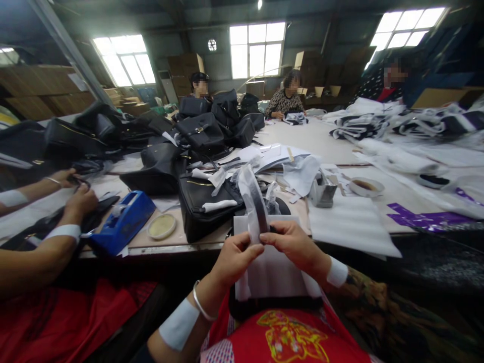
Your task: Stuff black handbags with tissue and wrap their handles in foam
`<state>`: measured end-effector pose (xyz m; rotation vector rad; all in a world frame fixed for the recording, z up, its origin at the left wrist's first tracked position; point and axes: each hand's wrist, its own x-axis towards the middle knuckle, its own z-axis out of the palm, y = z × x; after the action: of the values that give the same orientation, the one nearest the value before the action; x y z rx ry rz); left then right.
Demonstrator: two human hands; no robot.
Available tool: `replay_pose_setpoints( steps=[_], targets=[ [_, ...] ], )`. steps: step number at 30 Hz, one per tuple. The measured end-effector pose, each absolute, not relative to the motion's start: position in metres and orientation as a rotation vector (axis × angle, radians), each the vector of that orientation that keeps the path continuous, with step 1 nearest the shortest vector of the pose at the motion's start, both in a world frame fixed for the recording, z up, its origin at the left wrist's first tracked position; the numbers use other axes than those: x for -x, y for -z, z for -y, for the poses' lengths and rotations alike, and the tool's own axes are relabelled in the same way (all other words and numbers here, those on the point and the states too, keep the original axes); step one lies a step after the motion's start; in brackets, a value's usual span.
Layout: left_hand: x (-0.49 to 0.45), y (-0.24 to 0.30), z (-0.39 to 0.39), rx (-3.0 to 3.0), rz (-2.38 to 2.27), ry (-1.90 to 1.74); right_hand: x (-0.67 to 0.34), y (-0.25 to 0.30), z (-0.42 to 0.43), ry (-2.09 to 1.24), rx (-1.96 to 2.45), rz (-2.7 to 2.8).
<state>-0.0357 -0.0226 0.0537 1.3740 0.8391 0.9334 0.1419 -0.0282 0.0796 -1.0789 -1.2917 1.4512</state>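
Observation:
Between both my hands a black strap [259,204], partly covered by a pale translucent wrap, stands up in a curved loop. My left hand [237,256] pinches it from the left side, thumb and fingers closed. From the right, my right hand [293,243] pinches the same wrapped strap near its lower end. Under the hands lies a white foam sheet [274,275] over a dark item on my lap, whose black edge [276,304] shows at the bottom. Just beyond, a black bag [206,204] with a gold zip rests on the table.
A blue tape dispenser [123,222] and a round tape roll [162,226] sit at left, near a co-worker's hands [77,196]. Black bags [200,132] are piled behind. At right are a grey metal dispenser [323,189], foam sheets [350,227] and purple tape [427,218]. Several people sit around the table.

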Motion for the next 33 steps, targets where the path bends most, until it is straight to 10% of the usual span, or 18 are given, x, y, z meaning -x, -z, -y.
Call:
replay_pose_setpoints(
  steps=[6, 17, 28, 33],
  targets=[
    [0.024, -0.050, 0.016, -0.862, -0.873, -0.970, -0.142, -0.066, 0.030, -0.825, 1.155, 1.813],
    [0.036, -0.054, 0.015, -0.726, -0.743, -0.919, -0.157, -0.082, 0.014, -1.380, 1.196, 1.709],
    [0.032, -0.062, 0.019, -0.485, -0.692, -0.952, -0.154, -0.084, 0.006, -0.081, 0.764, 2.406],
    [0.027, -0.061, 0.023, -0.558, -0.800, -1.001, -0.148, -0.068, 0.009, -0.256, 0.779, 2.333]
  ],
)
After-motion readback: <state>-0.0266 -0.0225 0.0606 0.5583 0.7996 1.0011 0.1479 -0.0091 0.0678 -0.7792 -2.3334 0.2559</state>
